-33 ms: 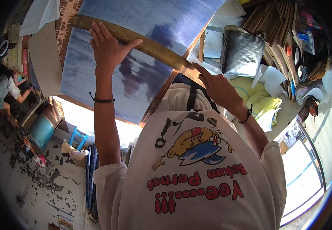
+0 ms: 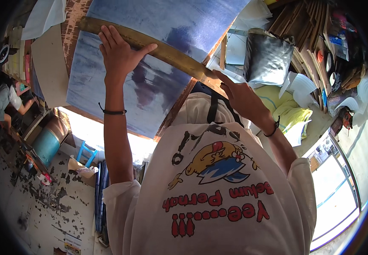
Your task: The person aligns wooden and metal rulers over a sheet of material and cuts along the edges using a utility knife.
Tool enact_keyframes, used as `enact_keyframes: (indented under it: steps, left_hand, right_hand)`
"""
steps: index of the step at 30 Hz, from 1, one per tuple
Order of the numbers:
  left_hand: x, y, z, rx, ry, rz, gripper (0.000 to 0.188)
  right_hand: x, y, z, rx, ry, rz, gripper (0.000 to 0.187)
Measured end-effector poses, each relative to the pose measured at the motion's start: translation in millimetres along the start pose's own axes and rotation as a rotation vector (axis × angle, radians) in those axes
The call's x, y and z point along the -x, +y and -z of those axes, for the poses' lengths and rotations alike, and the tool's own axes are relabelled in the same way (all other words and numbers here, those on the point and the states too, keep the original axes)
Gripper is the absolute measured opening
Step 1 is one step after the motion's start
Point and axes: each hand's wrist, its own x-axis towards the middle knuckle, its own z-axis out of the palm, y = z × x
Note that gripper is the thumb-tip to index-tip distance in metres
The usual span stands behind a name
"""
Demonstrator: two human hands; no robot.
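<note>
A long, flat, brownish-yellow straightedge (image 2: 173, 57) lies slantwise across a glossy blue sheet (image 2: 97, 85) with darker cloudy patches. My left hand (image 2: 120, 53) presses on the straightedge, fingers stretched out and thumb spread to the right, its palm over the sheet. At the straightedge's right end, by the table's near right edge, is my right hand (image 2: 245, 100). Its fingers are curled, with the index finger reaching toward that end. Whatever those fingers hold, if anything, is hidden from view.
The worn reddish-brown table edge (image 2: 175, 106) runs close to my body. A black-covered cushion-like bundle (image 2: 266, 57), yellow-green cloth (image 2: 286, 106) and stacked wooden strips (image 2: 309, 46) are on the right. At the left stand a teal drum (image 2: 48, 144) and a seated person (image 2: 7, 102).
</note>
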Motion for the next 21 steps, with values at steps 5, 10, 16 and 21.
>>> enact_keyframes:
  steps: [5,10,16,21]
  left_hand:
    - [4.7,-2.0,4.4,0.002,-0.008,-0.002,0.147]
    - [2.5,1.5,5.1,0.02,-0.023,0.025,0.147]
    - [21.5,16.2,7.5,0.127,0.141,0.029,0.13]
    - [58.4,57.1,-28.7,0.401,0.472,0.155,0.082]
  right_hand:
    - [18.6,12.6,-18.5,-0.267,0.512,0.227,0.053]
    - [14.3,38.8,-45.6,-0.124,0.431,-0.006,0.075]
    - [1.5,33.9,-46.7,0.047,0.459,0.147,0.049]
    - [7.7,25.0,49.0,0.071,0.42,0.171,0.051]
